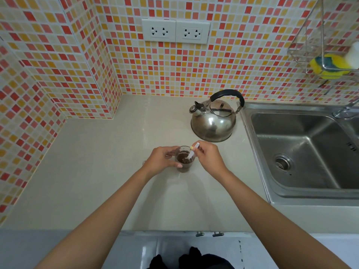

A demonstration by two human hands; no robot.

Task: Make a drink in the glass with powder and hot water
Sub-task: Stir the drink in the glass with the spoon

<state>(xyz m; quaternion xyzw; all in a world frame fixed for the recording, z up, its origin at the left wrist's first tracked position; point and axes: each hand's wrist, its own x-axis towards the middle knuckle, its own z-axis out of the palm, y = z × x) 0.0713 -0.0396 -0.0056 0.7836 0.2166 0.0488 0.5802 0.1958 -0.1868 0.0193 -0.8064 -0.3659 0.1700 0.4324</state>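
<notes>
Left hand (162, 159) wraps glass (184, 159); right hand (208, 156) pinches white stick (192, 152), probably stirrer, in brown drink.

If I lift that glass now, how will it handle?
The glass looks small and clear, so probably light but breakable. It holds dark liquid, which could slosh. The white spoon leaning inside may shift; the left hand steadies the glass.

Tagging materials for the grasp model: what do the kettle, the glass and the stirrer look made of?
Kettle: polished metal, likely stainless steel, mirror reflections on the dome; its handle looks like matte black plastic.
Glass: clear glass or possibly clear plastic, brown drink visible through the wall; left hand steadies it.
Stirrer: thin, white, matte, probably plastic, pinched by the right hand; too small to be sure.
</notes>
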